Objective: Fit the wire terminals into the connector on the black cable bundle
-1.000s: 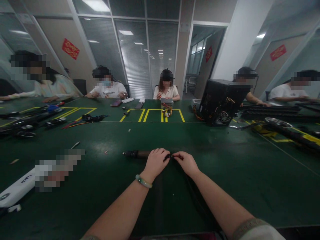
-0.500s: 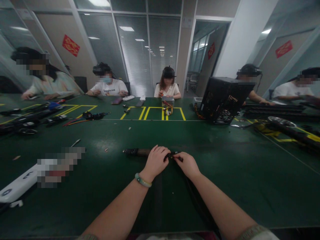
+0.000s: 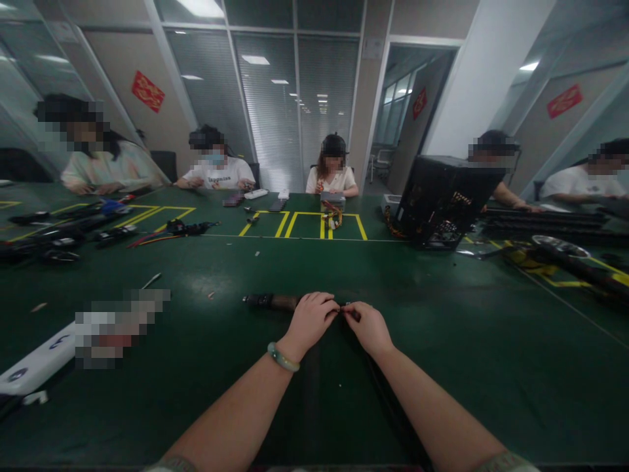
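A long, dark wand-shaped device (image 3: 284, 302) with a brownish middle section lies crosswise on the green table in front of me. My left hand (image 3: 314, 318) is closed over its right portion, palm down, hiding much of it. Close beside that, my right hand (image 3: 367, 326) pinches at the device's right end with thumb and forefinger; the small part between those fingertips is too hidden to name. From that end a black cord (image 3: 381, 380) runs toward me beneath my right forearm. The fingertips of both hands almost meet.
On the left lie a white power strip (image 3: 42, 357) and a thin-shafted tool (image 3: 152, 280). Dark parts and wires (image 3: 184, 227) sit farther back. A black computer case (image 3: 445, 200) stands at back right, near long black parts (image 3: 545, 223). Several people sit across the table.
My fingertips have drawn slightly closer together, covering the small gap at the device's end. The view has shifted a little; the device stays where it was.
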Tool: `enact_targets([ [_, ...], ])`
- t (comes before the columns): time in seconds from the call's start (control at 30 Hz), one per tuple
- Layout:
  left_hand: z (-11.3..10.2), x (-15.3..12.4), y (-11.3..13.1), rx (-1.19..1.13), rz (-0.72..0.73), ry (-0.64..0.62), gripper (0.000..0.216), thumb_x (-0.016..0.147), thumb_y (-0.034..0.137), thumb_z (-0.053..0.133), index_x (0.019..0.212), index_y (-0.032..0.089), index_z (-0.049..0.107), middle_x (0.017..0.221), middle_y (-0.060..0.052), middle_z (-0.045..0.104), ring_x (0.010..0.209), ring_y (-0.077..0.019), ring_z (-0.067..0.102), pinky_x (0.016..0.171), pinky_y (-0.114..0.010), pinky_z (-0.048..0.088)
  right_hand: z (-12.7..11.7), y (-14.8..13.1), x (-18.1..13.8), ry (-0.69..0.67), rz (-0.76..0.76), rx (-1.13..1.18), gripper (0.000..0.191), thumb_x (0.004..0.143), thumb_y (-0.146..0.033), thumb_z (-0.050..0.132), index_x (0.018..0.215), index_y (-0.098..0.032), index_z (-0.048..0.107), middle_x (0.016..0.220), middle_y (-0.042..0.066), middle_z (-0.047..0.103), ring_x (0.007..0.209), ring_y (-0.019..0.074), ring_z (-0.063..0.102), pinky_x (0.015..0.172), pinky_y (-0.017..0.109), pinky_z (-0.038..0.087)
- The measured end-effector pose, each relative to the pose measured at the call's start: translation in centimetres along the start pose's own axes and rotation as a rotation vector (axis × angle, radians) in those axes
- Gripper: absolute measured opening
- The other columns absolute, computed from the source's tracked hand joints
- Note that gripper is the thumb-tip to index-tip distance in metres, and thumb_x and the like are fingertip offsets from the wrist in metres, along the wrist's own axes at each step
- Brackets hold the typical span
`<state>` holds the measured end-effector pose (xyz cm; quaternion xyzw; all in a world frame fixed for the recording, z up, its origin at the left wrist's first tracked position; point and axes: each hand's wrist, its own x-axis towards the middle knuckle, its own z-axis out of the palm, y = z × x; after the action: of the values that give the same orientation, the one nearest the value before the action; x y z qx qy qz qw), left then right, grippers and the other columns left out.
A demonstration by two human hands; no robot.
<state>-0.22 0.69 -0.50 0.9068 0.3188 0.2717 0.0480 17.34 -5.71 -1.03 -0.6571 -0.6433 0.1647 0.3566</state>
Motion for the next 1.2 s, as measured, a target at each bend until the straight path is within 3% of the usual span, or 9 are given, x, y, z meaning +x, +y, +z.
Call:
enact_targets([
  [0.17,0.2,0.2,0.6,-0.007,0.008,-0.017,0.011,0.090,0.017,0.057,0.094,0.023,0.065,0.106,-0.003,0.062,0.103,-0.0200,0.055,0.091,-0.036,0.041,0.3,0.4,0.1,-0.018,0.059,0.023,0.025,0.084,-0.021,0.058,0.109,-0.025,0.062,0.084,-0.002,0.069,0.071,0.0158,0.063,0.069,0.027,0.047],
  [0.37,-0.2,0.5,0.7,-0.021,0.019,-0.031,0.012,0.090,0.016,0.055,0.094,0.023,0.064,0.102,-0.002,0.063,0.100,-0.0199,0.056,0.088,-0.036,0.041,0.5,0.7,0.2,-0.021,0.115,0.010,0.015,0.082,-0.026,0.060,0.097,-0.023,0.061,0.086,-0.001,0.069,0.069,0.0164,0.062,0.060,0.026,0.044],
  [0.83,-0.3,0.8,0.3,-0.046,0.001,-0.042,0.010,0.089,0.017,0.060,0.093,0.024,0.065,0.099,0.000,0.064,0.097,-0.0197,0.055,0.086,-0.036,0.040,-0.1,0.7,0.3,-0.071,-0.023,-0.013,0.007,0.084,-0.024,0.058,0.085,-0.022,0.064,0.080,0.001,0.065,0.075,0.0183,0.061,0.066,0.026,0.044],
  [1.2,-0.1,0.6,0.3,-0.054,-0.012,-0.035,0.013,0.088,0.015,0.060,0.096,0.024,0.065,0.103,-0.001,0.064,0.101,-0.0196,0.056,0.090,-0.037,0.041,-0.3,1.0,0.4,-0.131,0.022,0.101,0.010,0.088,-0.027,0.055,0.087,-0.022,0.064,0.082,-0.001,0.068,0.073,0.0169,0.062,0.062,0.025,0.044],
])
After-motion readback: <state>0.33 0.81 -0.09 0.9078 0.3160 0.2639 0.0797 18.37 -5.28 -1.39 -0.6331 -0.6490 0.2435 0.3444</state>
